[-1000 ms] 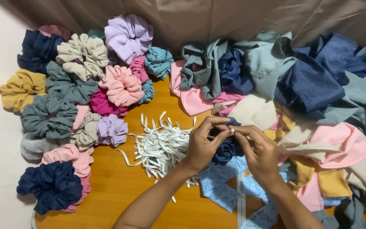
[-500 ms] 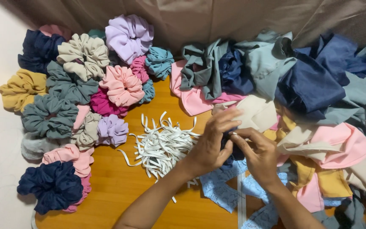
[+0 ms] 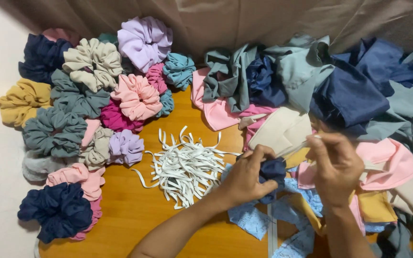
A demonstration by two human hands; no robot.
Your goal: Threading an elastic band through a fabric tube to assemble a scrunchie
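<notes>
My left hand is closed around a bunched navy fabric scrunchie piece just right of a pile of white elastic strips. My right hand is raised to the right of it, pinching the end of a thin white elastic strip that runs tight from the navy fabric up to its fingertips. Both hands hover over the wooden table, above light blue fabric scraps.
Several finished scrunchies in navy, pink, lilac, grey-green and mustard lie heaped at the left. Loose fabric pieces in blue, pink and grey cover the right. A brown cloth hangs behind.
My hands were together at the navy fabric. Now my right hand has pulled away to the right and up, drawing the white elastic out taut, while my left hand keeps gripping the fabric.
</notes>
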